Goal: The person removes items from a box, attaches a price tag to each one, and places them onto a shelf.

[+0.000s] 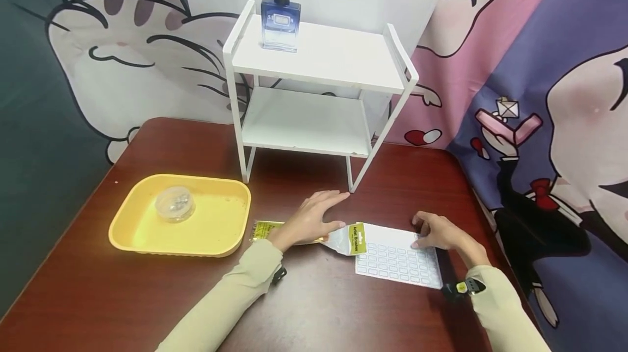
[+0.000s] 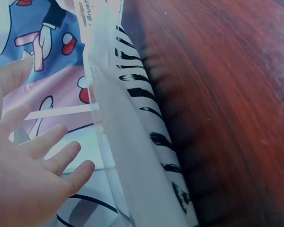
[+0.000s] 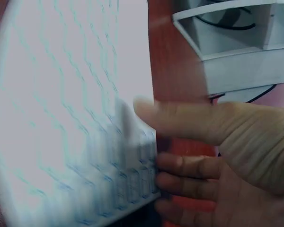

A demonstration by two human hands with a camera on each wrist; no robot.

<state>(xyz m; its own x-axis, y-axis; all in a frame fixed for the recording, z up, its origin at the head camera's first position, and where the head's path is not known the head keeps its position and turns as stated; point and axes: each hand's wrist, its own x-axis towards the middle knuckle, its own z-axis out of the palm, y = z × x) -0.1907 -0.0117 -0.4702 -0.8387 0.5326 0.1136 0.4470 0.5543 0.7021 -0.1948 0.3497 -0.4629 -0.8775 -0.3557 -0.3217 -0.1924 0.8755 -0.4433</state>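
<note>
My left hand (image 1: 306, 221), fingers spread, is over the middle of a clear packet of artist brushes (image 1: 357, 238) and hides part of it. In the left wrist view this packet (image 2: 132, 109) shows black brush-stroke marks; the hand (image 2: 35, 161) appears beside it, holding nothing. The packet's yellow-green header overlaps the left edge of a white sheet of blue-outlined labels (image 1: 399, 259). At the sheet's far right corner is my right hand (image 1: 439, 232), thumb and fingers apart. In the right wrist view the thumb reaches over the blurred sheet (image 3: 75, 104); contact is unclear.
On the left stands a yellow tray (image 1: 211, 232) with a round clear container (image 1: 175, 204) in it. A white two-tier shelf (image 1: 338, 52) stands at the back, bearing a blue perfume bottle (image 1: 281, 17). Dark red table (image 1: 314, 308) extends in front.
</note>
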